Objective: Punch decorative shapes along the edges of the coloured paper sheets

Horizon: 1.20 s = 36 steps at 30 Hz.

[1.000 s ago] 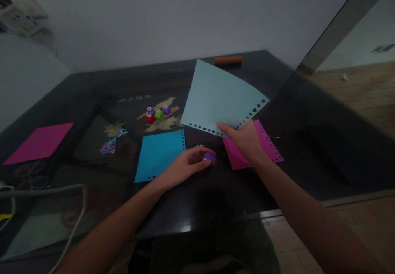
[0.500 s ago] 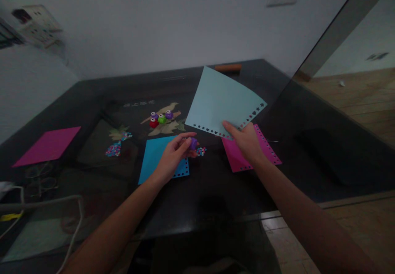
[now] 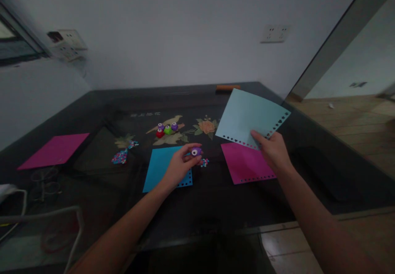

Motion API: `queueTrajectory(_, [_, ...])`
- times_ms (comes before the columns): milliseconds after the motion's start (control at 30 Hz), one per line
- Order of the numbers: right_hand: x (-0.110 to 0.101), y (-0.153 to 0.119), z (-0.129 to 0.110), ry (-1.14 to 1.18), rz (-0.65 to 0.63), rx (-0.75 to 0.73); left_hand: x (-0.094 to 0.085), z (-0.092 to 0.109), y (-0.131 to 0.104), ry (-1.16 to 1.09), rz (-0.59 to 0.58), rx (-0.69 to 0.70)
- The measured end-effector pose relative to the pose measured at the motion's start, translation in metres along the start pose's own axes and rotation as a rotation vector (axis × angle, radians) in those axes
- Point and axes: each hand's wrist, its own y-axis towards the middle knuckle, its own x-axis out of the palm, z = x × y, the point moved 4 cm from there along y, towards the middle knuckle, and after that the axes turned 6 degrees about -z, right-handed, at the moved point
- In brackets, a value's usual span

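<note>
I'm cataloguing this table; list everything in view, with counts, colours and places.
Held punch: 1, purple, in left hand
Other punches: 4, two purple, one red, one green, mid-table
Held sheet: 1, pale blue, in right hand
Flat sheet: 1, blue, behind left hand
Pink sheets: 2, pink, left and right
Paper bits: 3 clusters, mixed colours, two left, one central
Roll: 1, brown, far edge
Looped object: 1, dark, unclear, left
Flat slab: 1, black, unclear, right
Cables: some, white, near left
Sockets: 2 groups, white, wall
Table: 1, dark, centre
Floor: 1, tan, far right
Left hand: 1, bare, centre
Right hand: 1, bare, right
</note>
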Motion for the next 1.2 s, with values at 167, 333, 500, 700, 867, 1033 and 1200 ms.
queueTrajectory(167, [-0.055, -0.002, 0.011, 0.053, 0.154, 0.07, -0.001, -0.005, 0.003, 0.025, 0.0, -0.006])
queueTrajectory(333, [-0.086, -0.005, 0.026, 0.097, 0.276, 0.124, -0.003, -0.005, 0.005, 0.217, 0.044, 0.0])
queueTrajectory(500, [-0.084, -0.006, 0.024, 0.123, 0.246, 0.123, -0.002, 0.004, 0.006, 0.317, 0.066, 0.011])
queueTrajectory(700, [-0.086, -0.007, 0.024, 0.164, 0.268, 0.1, 0.004, 0.026, 0.016, 0.512, 0.048, 0.072])
queueTrajectory(867, [-0.088, -0.007, 0.022, 0.181, 0.3, 0.067, 0.011, 0.029, 0.044, 0.513, 0.009, 0.129])
queueTrajectory(1033, [-0.086, -0.008, 0.021, 0.187, 0.278, 0.077, 0.017, 0.022, 0.092, 0.596, 0.034, 0.151])
queueTrajectory(1200, [-0.087, -0.008, 0.022, 0.189, 0.254, 0.101, 0.017, 0.01, 0.149, 0.721, 0.074, 0.088])
